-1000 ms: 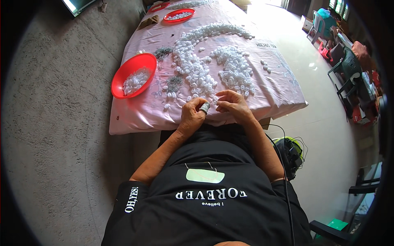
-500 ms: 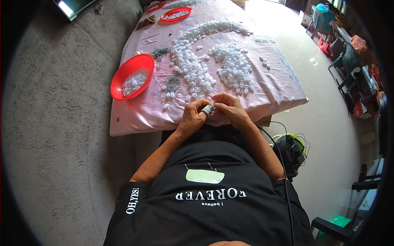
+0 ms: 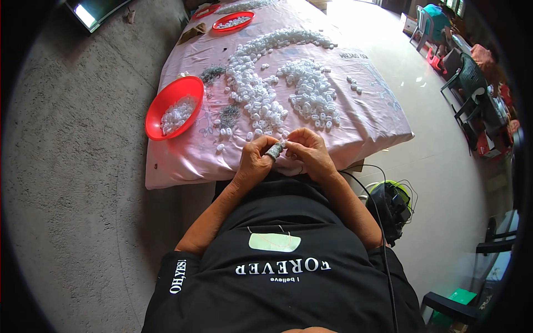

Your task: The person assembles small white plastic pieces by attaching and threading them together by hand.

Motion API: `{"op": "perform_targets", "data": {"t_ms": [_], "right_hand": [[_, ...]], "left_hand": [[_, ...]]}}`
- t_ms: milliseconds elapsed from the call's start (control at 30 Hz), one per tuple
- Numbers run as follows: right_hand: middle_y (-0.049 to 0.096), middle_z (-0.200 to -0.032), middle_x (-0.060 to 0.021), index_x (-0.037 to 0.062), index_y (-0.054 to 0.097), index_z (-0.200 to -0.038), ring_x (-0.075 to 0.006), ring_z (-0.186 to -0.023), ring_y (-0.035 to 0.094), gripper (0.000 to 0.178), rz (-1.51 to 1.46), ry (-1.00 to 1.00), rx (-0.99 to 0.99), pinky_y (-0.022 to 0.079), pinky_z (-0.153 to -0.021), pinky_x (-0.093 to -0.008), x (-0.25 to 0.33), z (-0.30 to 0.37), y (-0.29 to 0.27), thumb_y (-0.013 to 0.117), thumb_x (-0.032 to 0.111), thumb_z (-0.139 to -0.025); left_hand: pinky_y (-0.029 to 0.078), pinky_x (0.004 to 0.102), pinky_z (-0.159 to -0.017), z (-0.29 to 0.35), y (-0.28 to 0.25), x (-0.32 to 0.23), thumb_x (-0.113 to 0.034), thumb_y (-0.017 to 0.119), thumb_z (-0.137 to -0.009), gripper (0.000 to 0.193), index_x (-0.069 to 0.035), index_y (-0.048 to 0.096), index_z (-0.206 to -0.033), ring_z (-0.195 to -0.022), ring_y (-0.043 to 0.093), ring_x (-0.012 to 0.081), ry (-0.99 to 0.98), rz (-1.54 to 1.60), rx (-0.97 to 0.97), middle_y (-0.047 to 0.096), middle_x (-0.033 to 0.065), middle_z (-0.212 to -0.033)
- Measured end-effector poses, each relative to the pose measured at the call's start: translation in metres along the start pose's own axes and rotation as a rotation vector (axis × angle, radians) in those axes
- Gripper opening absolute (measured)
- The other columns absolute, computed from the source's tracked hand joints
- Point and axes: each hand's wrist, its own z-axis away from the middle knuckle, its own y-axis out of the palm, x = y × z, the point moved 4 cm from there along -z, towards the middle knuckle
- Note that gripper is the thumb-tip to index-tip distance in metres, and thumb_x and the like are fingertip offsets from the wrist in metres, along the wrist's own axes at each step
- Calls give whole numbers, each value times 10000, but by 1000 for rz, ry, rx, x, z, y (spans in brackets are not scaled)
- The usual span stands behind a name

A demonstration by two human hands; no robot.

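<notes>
At the near edge of the cloth-covered table, my left hand [image 3: 255,162] and my right hand [image 3: 312,154] meet, both with fingers pinched together. Between their fingertips is a small white plastic piece [image 3: 283,142], mostly hidden. A grey-green wrap [image 3: 275,150] covers one finger of my left hand. Just beyond lie heaps of small white oval plastic pieces [image 3: 265,108], some showing two holes. To their left are two piles of fine grey bits [image 3: 228,116], too small to make out. A red basin [image 3: 154,119] at the table's left side holds more white pieces.
Farther back on the pink cloth [image 3: 183,161] stands another red basin [image 3: 215,28]. Right of the table, a black bag [image 3: 388,208] sits on the floor with a black cable [image 3: 373,203] near my right arm. A person [image 3: 436,21] sits at the far right, near chairs.
The view has shifted slightly, so the table sits a little farther left. My hands stay together, fingers slightly rearranged around the small white piece.
</notes>
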Motion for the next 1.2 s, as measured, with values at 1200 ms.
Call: {"op": "perform_targets", "data": {"t_ms": [1200], "right_hand": [[653,-864,-73,-7,618,-1027,-130,-742,658,180,-296,168,-3,551,-683,-227,-17,4,-8,640,40,-854]], "left_hand": [[431,189,-674,4,2,-6,-18,530,-898,56,12,571,-923,-766,525,34,6,-165,39,589,-7,-806]]}}
